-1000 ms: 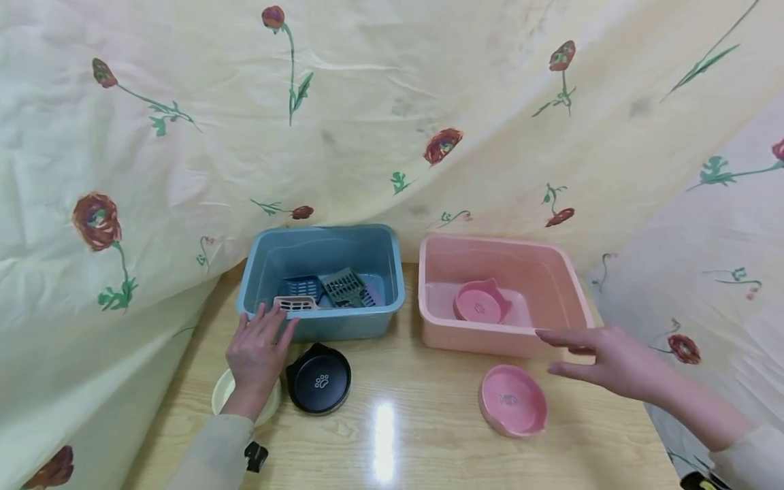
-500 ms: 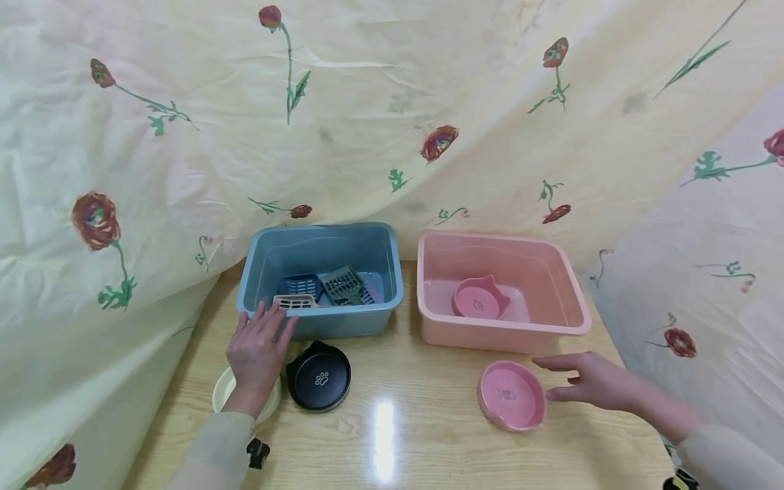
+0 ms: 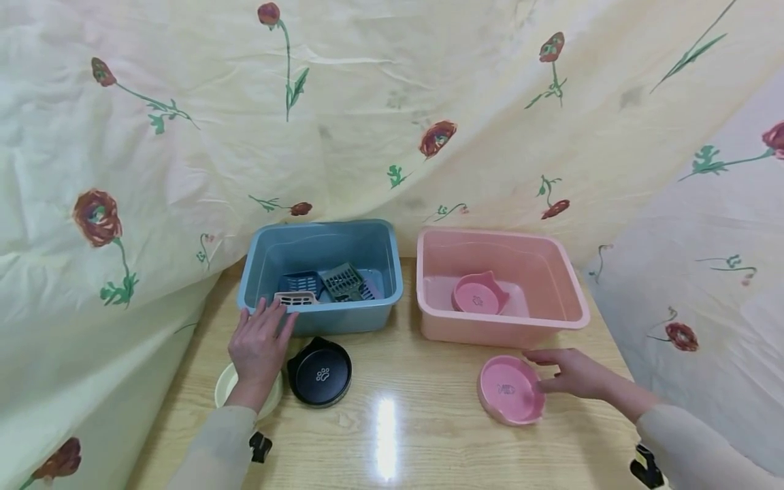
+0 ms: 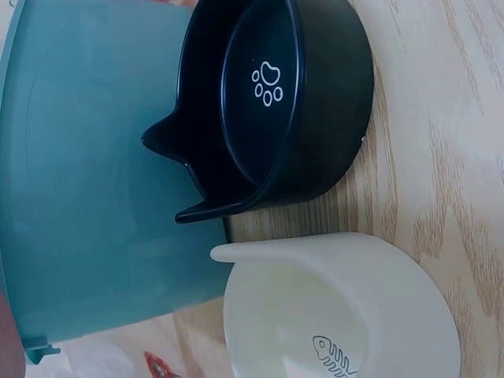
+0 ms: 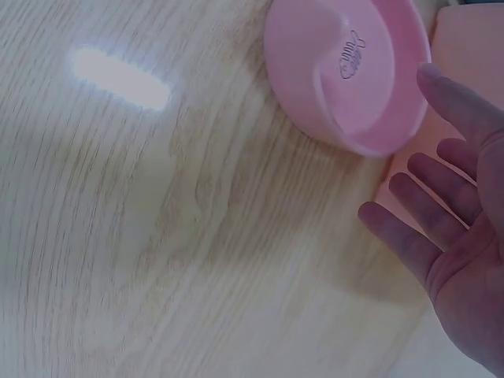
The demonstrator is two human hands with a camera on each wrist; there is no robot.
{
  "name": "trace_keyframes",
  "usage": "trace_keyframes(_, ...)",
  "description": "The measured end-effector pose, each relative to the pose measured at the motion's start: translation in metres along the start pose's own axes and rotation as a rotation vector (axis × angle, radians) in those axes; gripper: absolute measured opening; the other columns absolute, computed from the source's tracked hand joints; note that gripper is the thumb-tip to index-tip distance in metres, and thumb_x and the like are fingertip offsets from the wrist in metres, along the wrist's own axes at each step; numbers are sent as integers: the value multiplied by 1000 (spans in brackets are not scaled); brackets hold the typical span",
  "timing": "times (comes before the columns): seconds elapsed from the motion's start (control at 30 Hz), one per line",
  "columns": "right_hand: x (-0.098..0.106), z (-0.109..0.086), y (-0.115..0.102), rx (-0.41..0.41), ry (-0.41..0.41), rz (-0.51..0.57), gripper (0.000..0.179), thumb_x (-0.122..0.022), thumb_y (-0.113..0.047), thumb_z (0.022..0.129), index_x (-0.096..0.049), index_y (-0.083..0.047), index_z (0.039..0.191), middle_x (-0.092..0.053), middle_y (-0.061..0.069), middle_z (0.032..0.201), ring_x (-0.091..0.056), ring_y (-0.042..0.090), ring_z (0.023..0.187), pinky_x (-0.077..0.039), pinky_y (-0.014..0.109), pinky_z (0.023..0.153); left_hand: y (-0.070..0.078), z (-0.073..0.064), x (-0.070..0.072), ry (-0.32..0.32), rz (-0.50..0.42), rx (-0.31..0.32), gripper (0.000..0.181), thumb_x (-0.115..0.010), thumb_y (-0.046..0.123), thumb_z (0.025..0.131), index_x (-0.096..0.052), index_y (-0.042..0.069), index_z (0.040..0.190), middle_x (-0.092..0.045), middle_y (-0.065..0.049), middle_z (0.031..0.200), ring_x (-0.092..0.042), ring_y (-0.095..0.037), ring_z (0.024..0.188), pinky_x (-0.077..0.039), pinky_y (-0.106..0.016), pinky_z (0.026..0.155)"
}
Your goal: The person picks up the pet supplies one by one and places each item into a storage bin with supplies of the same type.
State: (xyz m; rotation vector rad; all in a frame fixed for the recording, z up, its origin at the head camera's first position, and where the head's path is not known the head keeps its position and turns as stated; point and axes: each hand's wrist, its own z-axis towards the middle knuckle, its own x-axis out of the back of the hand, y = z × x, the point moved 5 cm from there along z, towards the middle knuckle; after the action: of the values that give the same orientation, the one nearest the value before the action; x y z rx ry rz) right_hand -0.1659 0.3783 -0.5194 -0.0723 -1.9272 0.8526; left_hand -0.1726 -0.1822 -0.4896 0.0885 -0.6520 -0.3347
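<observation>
My left hand [image 3: 257,347] rests at the front rim of the blue bin [image 3: 343,318], its fingers extended and relaxed. Below it, partly covered by the wrist in the head view, sits a cream bowl [image 4: 409,315] with a fishbone print. A black cat-eared bowl [image 3: 320,373] with a paw print stands beside it. On the right, my right hand [image 3: 572,374] is spread at the right side of a pink bowl [image 3: 511,390] with a fishbone print. Its thumb overlaps the bowl's rim in the right wrist view; whether it touches, I cannot tell.
Several slotted litter scoops, among them a green one [image 3: 343,275] and a pale one [image 3: 298,298], lie in the blue bin. Behind the pink bowl stands a pink bin [image 3: 484,330] containing another pink cat-eared bowl [image 3: 478,297]. A flowered cloth [image 3: 367,102] hangs behind.
My right hand has come down and leftward, from in front of the pink bin's right corner to the side of the pink bowl. The left hand has stayed at the blue rim.
</observation>
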Motion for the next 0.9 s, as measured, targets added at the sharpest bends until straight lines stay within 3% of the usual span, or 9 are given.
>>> trace_keyframes(0.2, -9, 10, 1, 66, -4, 43, 65, -87, -22, 90, -61, 14, 138, -69, 30, 132, -70, 50, 114, -64, 52, 85, 1, 0, -1, -9, 8, 4, 32, -85, 28, 90, -80, 2, 108, -77, -18, 117, -75, -42, 110, -56, -66, 97)
trace_keyframes(0.53, -10, 24, -7, 143, 49, -20, 51, -88, -20, 89, -71, 8, 128, -77, 21, 121, -76, 39, 107, -63, 51, 91, 0, 0, 1, 7, 2, 9, 32, -85, 28, 89, -80, 2, 108, -77, -18, 117, -75, -42, 109, -56, -67, 96)
trace_keyframes(0.7, -14, 34, -19, 161, 26, -9, 49, -88, -21, 90, -72, 8, 127, -78, 19, 120, -76, 37, 108, -62, 51, 91, 0, 1, 1, -5, 9, 11, 32, -82, 29, 93, -79, 2, 109, -77, -18, 118, -75, -43, 110, -56, -67, 97)
trace_keyframes(0.9, -20, 45, -24, 168, -5, -50, 42, -87, -17, 90, -76, 2, 125, -79, 14, 117, -75, 32, 107, -64, 47, 88, 1, 3, 1, -2, 7, 21, 32, -87, 27, 88, -80, 3, 109, -77, -17, 118, -76, -41, 109, -56, -66, 97)
